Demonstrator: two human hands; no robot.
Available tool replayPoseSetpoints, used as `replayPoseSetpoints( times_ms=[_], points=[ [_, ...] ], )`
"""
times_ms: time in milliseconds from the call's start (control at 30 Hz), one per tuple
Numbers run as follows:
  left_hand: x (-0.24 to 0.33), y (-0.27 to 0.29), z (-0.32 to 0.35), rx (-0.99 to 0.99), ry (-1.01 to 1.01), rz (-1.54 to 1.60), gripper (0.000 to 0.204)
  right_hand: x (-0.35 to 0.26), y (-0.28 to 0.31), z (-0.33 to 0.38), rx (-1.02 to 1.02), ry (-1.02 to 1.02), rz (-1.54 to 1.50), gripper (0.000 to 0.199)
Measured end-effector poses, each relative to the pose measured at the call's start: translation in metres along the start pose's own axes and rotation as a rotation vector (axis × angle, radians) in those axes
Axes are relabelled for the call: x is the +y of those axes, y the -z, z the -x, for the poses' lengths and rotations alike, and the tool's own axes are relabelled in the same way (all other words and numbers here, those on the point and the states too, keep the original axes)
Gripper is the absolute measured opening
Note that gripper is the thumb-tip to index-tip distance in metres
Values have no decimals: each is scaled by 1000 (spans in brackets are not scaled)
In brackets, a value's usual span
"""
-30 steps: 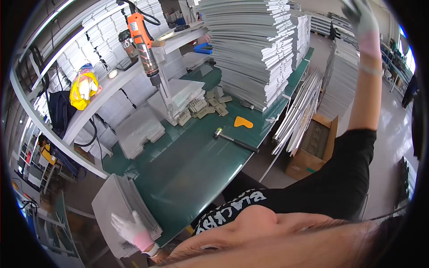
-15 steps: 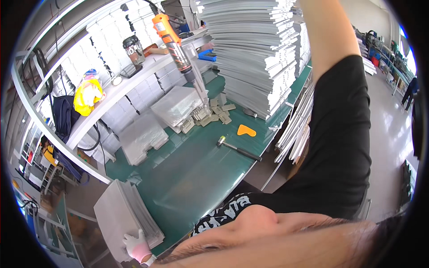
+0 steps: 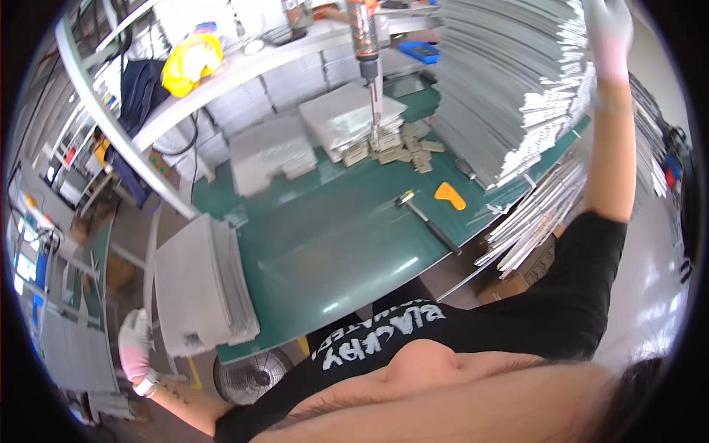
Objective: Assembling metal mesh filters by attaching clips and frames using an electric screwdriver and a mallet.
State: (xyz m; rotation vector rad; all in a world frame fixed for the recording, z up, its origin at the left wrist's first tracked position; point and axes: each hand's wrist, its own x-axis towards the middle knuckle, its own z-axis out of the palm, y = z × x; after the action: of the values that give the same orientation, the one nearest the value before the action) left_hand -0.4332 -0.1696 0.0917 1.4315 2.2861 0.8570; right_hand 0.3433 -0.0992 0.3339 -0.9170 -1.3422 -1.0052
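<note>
Left hand (image 3: 135, 353), gloved, at eight o'clock, fingers spread, holding nothing, just beside a low stack of grey sheets (image 3: 199, 284) overhanging the green worktable (image 3: 332, 244); right hand (image 3: 609, 33), gloved, raised at one o'clock against the tall stack of grey panels (image 3: 509, 81), grip impossible to tell; hammer (image 3: 428, 220) and orange scraper (image 3: 450, 196) lying mid-table; cardboard box (image 3: 517, 277) at four o'clock under the table edge, contents hidden.

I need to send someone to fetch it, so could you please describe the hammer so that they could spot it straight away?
Start at the green table and look to its right part, in front of the tall stack of grey sheets. The hammer lies flat there on the bare green top, just left of an orange scraper. It is the only long thing there, with a dark handle and a pale head.
</note>
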Motion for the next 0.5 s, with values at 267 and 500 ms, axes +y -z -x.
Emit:
replayPoseSetpoints(
  times_ms=[267, 500],
  points=[
    [25, -88, 25, -123, 70, -821, 61, -96, 6, 231, -659, 146, -123, 30],
    [31, 5, 20, 129, -25, -227, 46, -105, -19, 300, -793, -231, -387, 26]
  ],
)
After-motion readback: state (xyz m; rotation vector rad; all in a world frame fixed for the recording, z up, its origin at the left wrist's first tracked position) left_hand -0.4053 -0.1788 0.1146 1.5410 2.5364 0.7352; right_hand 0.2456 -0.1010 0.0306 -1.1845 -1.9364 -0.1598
